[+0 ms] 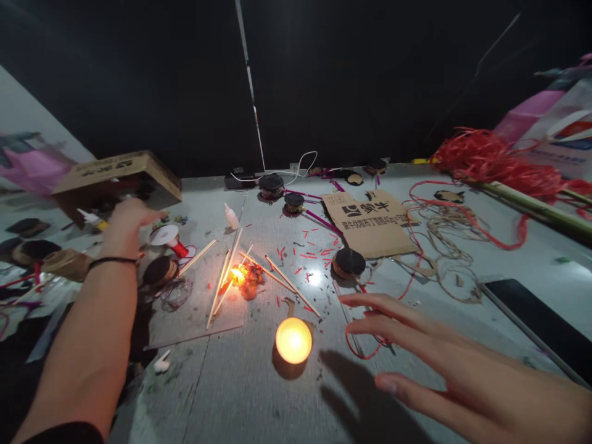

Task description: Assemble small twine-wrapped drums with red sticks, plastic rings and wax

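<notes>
My left hand (129, 225) reaches to the far left, at the mouth of an open cardboard box (111, 169); its fingers are blurred and partly hidden. A glue bottle (95, 220) with a yellow part is beside it, and a white spool (165, 235) lies to its right. My right hand (416, 339) hovers at the right with fingers spread, holding nothing, above a thin red cord (358, 354). Left of it a round candle (293, 340) glows. Behind the candle a small flame (239, 275) burns among wooden sticks (224, 283).
A flat cardboard piece (370, 225) lies beyond my right hand, near a black-topped disc (349, 263). At right are a phone (536, 320), tangled twine (453, 237), red strands (499, 160) and a green pole (531, 206). A white bottle (230, 216) stands mid-back.
</notes>
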Demonstrator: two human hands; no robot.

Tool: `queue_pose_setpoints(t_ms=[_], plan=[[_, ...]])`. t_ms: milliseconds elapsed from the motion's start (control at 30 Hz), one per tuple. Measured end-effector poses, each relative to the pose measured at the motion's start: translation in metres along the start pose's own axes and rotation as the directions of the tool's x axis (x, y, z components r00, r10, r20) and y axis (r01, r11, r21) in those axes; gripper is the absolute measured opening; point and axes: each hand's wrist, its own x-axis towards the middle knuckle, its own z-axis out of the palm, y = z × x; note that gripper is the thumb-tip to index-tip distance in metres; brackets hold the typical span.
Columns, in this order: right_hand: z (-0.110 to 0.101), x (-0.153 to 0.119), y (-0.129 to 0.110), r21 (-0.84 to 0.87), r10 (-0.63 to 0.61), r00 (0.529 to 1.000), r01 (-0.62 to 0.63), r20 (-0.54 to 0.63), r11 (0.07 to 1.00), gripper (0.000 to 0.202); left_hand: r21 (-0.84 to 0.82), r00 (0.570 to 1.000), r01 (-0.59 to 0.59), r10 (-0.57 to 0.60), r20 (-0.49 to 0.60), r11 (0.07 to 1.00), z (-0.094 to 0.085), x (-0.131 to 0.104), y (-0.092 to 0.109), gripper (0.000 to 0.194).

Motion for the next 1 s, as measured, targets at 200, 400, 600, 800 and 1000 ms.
queue_pose_setpoints(t_ms=[200, 400, 600, 800, 1000], plan=[[0.008, -0.002, 0.002, 0.050, -0.012, 0.985, 0.021, -0.174, 0.999, 0.048, -0.026, 0.873, -0.208, 0.173, -0.457, 0.978, -0.039, -0.065, 0.059, 0.048], [0.020, 0.004, 0.011, 0.068, -0.001, 0.950, 0.023, -0.311, 0.997, 0.033, -0.151, 0.695, -0.680, 0.565, -0.444, 0.717, -0.030, -0.190, 0.098, 0.033], [0.044, 0.011, 0.028, 0.122, 0.041, 0.974, -0.014, -0.223, 0.992, 0.028, -0.318, 0.718, -0.695, 0.599, -0.356, 0.644, 0.013, -0.234, 0.088, 0.029], [0.065, 0.047, 0.020, -0.089, 0.016, 0.985, -0.031, -0.174, 0.996, 0.023, -0.558, 0.720, -0.623, 0.681, -0.136, 0.547, 0.036, -0.269, 0.113, 0.012], [0.084, 0.129, 0.004, -0.258, 0.021, 0.986, -0.064, -0.164, 0.964, 0.014, -0.488, 0.264, -0.858, 0.954, -0.144, 0.164, 0.098, -0.314, 0.144, 0.048]])
